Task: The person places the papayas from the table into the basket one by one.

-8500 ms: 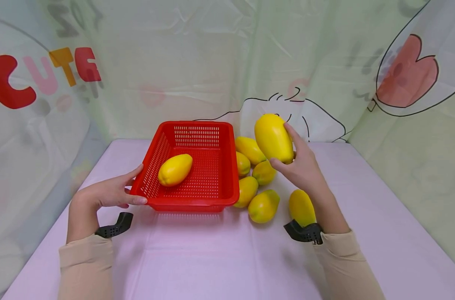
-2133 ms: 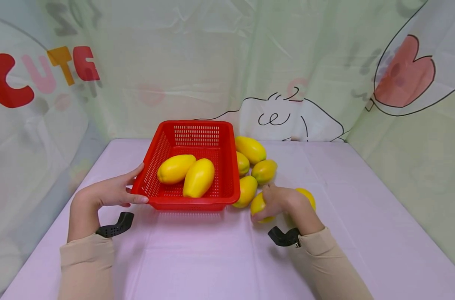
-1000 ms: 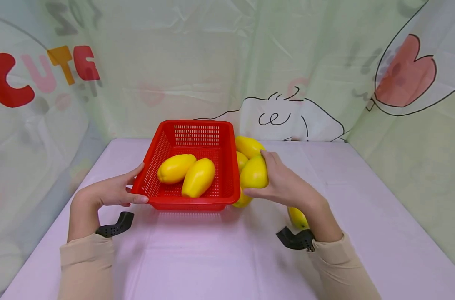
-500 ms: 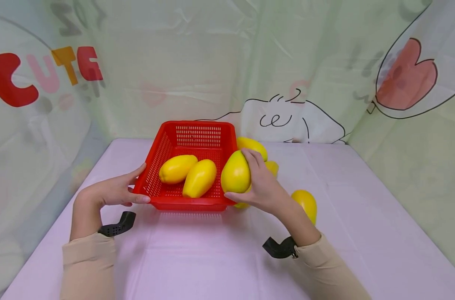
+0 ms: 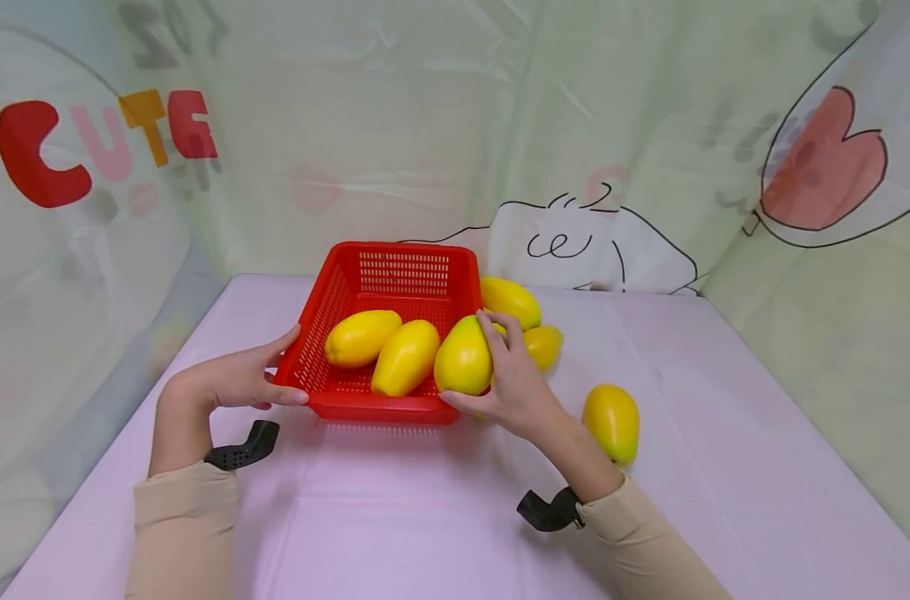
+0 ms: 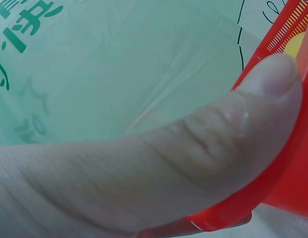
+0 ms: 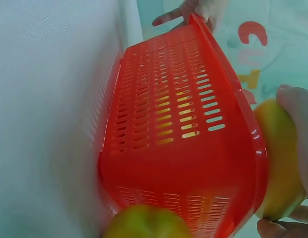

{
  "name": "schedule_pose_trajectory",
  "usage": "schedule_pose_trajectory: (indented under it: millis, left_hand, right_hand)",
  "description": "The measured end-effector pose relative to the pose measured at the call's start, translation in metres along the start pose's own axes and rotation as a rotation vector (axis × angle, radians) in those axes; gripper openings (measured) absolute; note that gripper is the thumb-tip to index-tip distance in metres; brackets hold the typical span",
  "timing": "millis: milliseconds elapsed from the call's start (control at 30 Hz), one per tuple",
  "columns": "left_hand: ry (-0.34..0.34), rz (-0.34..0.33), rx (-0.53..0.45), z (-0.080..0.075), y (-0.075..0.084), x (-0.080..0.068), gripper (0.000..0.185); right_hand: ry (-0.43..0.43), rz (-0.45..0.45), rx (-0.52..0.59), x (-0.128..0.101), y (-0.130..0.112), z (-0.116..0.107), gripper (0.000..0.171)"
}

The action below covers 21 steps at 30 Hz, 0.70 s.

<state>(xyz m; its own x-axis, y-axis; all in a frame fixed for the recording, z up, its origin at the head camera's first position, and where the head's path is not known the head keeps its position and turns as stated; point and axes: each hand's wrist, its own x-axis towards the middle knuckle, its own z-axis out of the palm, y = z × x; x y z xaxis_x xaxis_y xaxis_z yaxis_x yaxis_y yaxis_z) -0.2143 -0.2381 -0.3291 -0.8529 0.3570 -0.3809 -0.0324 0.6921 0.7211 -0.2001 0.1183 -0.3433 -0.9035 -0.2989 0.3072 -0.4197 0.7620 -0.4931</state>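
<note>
My left hand (image 5: 233, 383) grips the left side of a red plastic basket (image 5: 383, 408) near its front corner. In the left wrist view the thumb (image 6: 208, 134) lies over the basket's rim. Two yellow papayas (image 5: 361, 338) lie side by side inside. My right hand (image 5: 511, 379) holds a third, greener-tinged papaya (image 5: 464, 357) at the right rim, partly over the basket. In the right wrist view that held papaya (image 7: 278, 158) is just beyond the rim, between thumb and fingers. Whether it touches the basket floor, I cannot tell.
Several papayas (image 5: 512, 302) sit against the basket's right side, partly hidden by my right hand. Another papaya (image 5: 611, 422) lies apart, beside my right forearm. A pale pink cloth (image 5: 395, 517) covers the table, and printed curtains (image 5: 365, 125) enclose the back and sides.
Since about two seconds ago my right hand has picked up the front papaya and carried it left over the basket's rim. Earlier, a second papaya went into the basket. The left hand keeps its grip.
</note>
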Motion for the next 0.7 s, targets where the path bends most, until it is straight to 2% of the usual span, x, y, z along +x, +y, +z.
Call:
schedule_pose_trajectory:
  millis: [133, 367, 633, 700]
  left_hand:
    - [0.007, -0.006, 0.002, 0.0002, 0.0011, -0.0004, 0.117]
    - [0.012, -0.010, 0.004, 0.0005, 0.0008, 0.0000, 0.117]
    - [0.001, -0.011, -0.004, 0.0004, 0.0005, 0.0002, 0.117]
    - [-0.001, -0.009, -0.004, 0.0005, 0.0005, 0.0002, 0.116]
  right_hand:
    - [-0.023, 0.025, -0.002, -0.0005, 0.0000, 0.0017, 0.096]
    - [-0.039, 0.007, 0.001, -0.0001, -0.0007, 0.0037, 0.091]
    - [-0.034, -0.024, -0.029, -0.0003, -0.0015, 0.0037, 0.096]
    - [-0.034, -0.040, -0.045, -0.0008, -0.0013, 0.0046, 0.090]
